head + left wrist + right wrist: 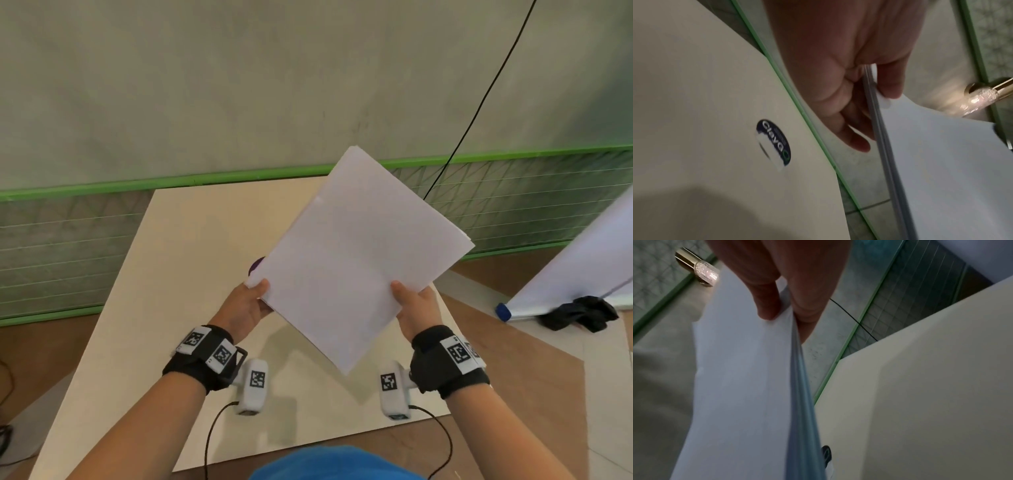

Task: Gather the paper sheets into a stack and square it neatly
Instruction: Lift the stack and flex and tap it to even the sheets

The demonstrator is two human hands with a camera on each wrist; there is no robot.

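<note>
A stack of white paper sheets (356, 253) is held up above the beige table (178, 274), turned like a diamond with one corner pointing down. My left hand (251, 301) pinches its left corner, thumb on top and fingers beneath. My right hand (412, 308) pinches the lower right edge the same way. In the left wrist view the stack (941, 162) shows its layered edge beside my curled fingers (851, 129). The right wrist view has the thumb (766, 293) pressing on the stack (740, 386). The far corner sheets sit slightly offset.
An oval dark sticker (774, 142) marks the table, partly hidden behind the paper. A green-trimmed wall (102, 192) runs behind. A whiteboard (582, 260) leans at right with a dark cloth (579, 313) at its foot. A black cable (479, 102) hangs down.
</note>
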